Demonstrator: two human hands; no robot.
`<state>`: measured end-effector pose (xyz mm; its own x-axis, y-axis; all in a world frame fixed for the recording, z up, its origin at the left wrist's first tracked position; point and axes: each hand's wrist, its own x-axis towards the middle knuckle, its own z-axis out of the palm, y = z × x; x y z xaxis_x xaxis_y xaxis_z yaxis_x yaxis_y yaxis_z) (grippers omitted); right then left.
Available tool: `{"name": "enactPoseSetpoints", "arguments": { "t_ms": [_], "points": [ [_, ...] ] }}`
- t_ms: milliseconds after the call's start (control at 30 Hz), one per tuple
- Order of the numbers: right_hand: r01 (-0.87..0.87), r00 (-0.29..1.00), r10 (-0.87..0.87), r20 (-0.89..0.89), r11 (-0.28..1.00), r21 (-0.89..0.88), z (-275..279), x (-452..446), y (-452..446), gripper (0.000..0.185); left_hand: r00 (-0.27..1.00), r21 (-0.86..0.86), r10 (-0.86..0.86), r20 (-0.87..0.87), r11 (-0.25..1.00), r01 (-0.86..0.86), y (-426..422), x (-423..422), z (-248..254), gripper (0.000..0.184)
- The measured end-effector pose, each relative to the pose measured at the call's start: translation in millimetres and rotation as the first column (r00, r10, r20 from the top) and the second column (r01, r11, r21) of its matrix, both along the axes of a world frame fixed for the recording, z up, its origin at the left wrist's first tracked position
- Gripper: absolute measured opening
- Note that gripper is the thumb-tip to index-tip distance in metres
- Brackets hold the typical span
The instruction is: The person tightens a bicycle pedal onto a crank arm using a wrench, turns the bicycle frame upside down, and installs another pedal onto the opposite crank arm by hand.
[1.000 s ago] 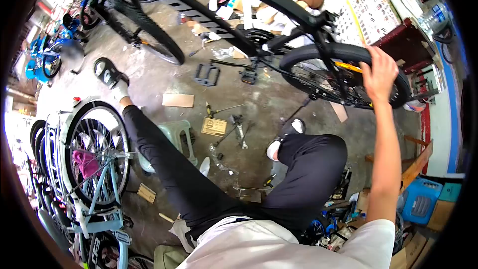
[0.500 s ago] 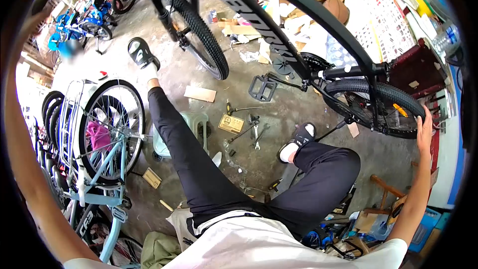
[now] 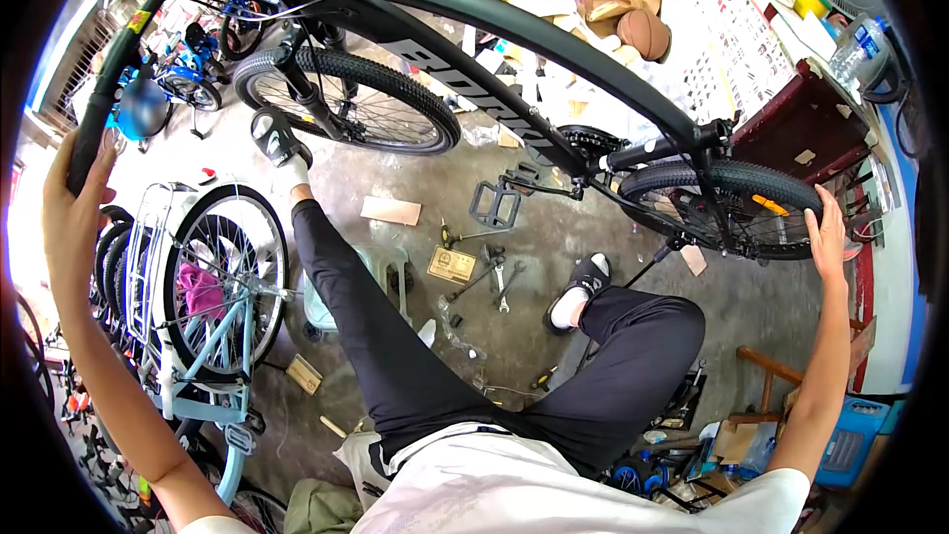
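A black bicycle [image 3: 465, 74] with white lettering on its down tube stands in front of me. At the upper left, my left hand [image 3: 71, 203] is closed round the end of its black handlebar [image 3: 104, 89]. My right hand [image 3: 828, 237] holds the back of the rear tire [image 3: 736, 174], its fingers curled over the tread. The front wheel [image 3: 366, 104] is turned at an angle to the frame. Below the chainring, a pedal [image 3: 492, 206] sticks out towards me, and a kickstand [image 3: 657, 257] reaches the floor.
Wrenches [image 3: 502, 282], a screwdriver [image 3: 465, 234] and a small box [image 3: 452, 263] lie on the floor between my feet. A light-blue bicycle [image 3: 213, 336] stands close on the left. A wooden stool [image 3: 766, 371] is at the right, cardboard and a basketball [image 3: 644, 33] at the back.
The front wheel has swung round and shows more of its side. The handlebar has come lower on the left, bringing my left hand into view. My right hand stays on the rear tire.
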<state>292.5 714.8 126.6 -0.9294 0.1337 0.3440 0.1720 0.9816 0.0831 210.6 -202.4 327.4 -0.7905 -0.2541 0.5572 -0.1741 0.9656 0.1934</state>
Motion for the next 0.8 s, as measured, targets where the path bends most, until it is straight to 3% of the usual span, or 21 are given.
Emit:
{"name": "enactPoseSetpoints", "arguments": {
  "t_ms": [100,167,300,367,433,467,533,667,733,800],
  "points": [
    [0.008,0.999,-0.006,0.034,0.999,-0.038,24,-3,-25,0.050,0.997,0.046,-0.078,0.013,0.996,0.078,-4,-8,6,0.053],
    [0.004,0.982,-0.003,0.187,1.000,-0.005,45,-3,-41,0.050,0.998,0.085,-0.058,0.020,0.995,0.056,-8,-13,10,0.053],
    [-0.082,0.973,0.068,0.219,0.995,0.054,60,-5,-75,0.052,0.981,0.150,-0.188,-0.036,0.970,0.192,-62,-36,7,0.043],
    [-0.093,0.969,0.082,0.233,0.995,0.035,62,-4,-88,0.051,0.983,0.133,-0.178,-0.036,0.974,0.181,-92,-47,4,0.044],
    [-0.127,0.970,0.110,0.217,0.990,0.066,55,-2,-97,0.046,0.963,0.176,-0.263,-0.056,0.947,0.269,-111,-52,1,0.049],
    [-0.082,0.983,0.071,0.170,0.995,0.056,48,-4,-96,0.044,0.956,0.123,-0.281,-0.080,0.949,0.289,-139,-59,-2,0.048],
    [0.021,0.996,-0.027,0.087,0.998,0.060,31,-9,-92,0.040,0.948,0.209,-0.316,-0.049,0.924,0.319,-139,-58,-4,0.045],
    [0.081,0.988,-0.084,-0.127,0.996,-0.031,-2,-8,-84,0.039,0.975,0.041,-0.220,0.007,0.975,0.220,-94,-39,-9,0.043],
    [0.081,0.988,-0.084,-0.127,0.996,-0.029,-5,-6,-79,0.038,0.960,-0.031,-0.267,-0.085,0.964,0.265,-82,-24,-19,0.042],
    [0.076,0.991,-0.079,-0.112,0.997,-0.026,-7,-8,-78,0.036,0.973,0.005,-0.200,-0.110,0.979,0.202,-64,-1,-19,0.042]
  ]
}}
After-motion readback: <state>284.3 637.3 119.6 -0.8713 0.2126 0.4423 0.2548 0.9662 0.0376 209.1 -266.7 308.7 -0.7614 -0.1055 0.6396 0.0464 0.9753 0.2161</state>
